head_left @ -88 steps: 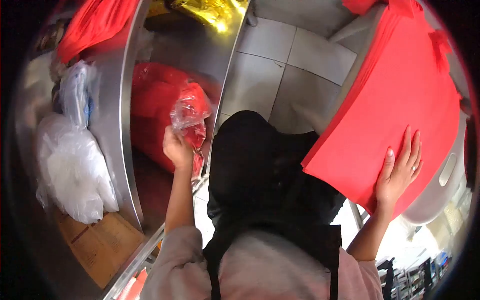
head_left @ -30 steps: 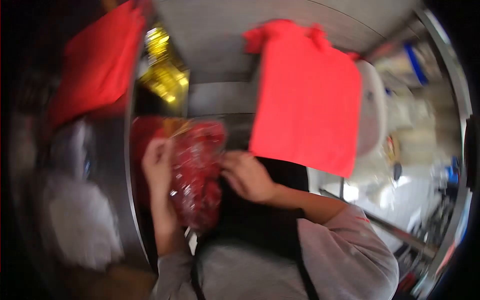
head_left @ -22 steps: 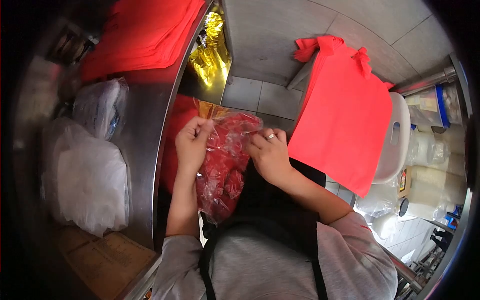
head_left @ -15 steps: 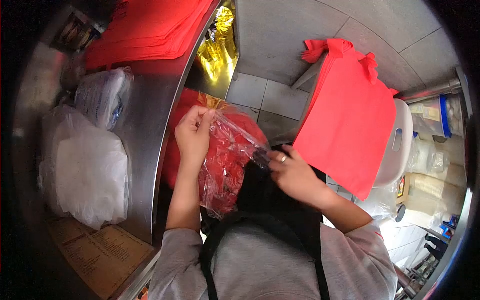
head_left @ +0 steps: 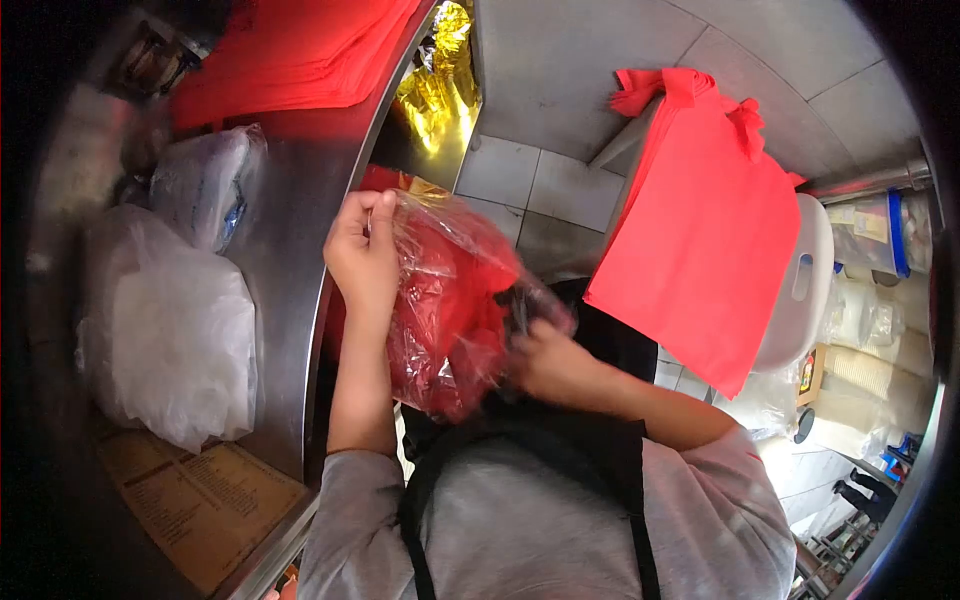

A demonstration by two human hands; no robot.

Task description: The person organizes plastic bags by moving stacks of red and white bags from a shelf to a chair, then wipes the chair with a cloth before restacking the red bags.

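Observation:
A clear plastic bag (head_left: 440, 290) spreads over red material (head_left: 465, 265) in front of my body. My left hand (head_left: 362, 240) pinches the bag's upper left edge between thumb and fingers. Lower and to the right, my right hand (head_left: 545, 360) is at the bag's right side, its fingers blurred and partly hidden by the plastic. The bag's right edge stands raised above that hand.
Red fabric bags (head_left: 700, 230) lie stacked on a white stool (head_left: 800, 290) at right. On the metal counter (head_left: 290, 230) are more red sheets (head_left: 290, 60), plastic-wrapped packs (head_left: 185, 335) and a printed sheet (head_left: 200, 510). Gold foil (head_left: 440, 100) hangs beyond.
My left hand has moved slightly left and up with the bag's edge. My right hand has shifted left and down, and the plastic has opened wider between them.

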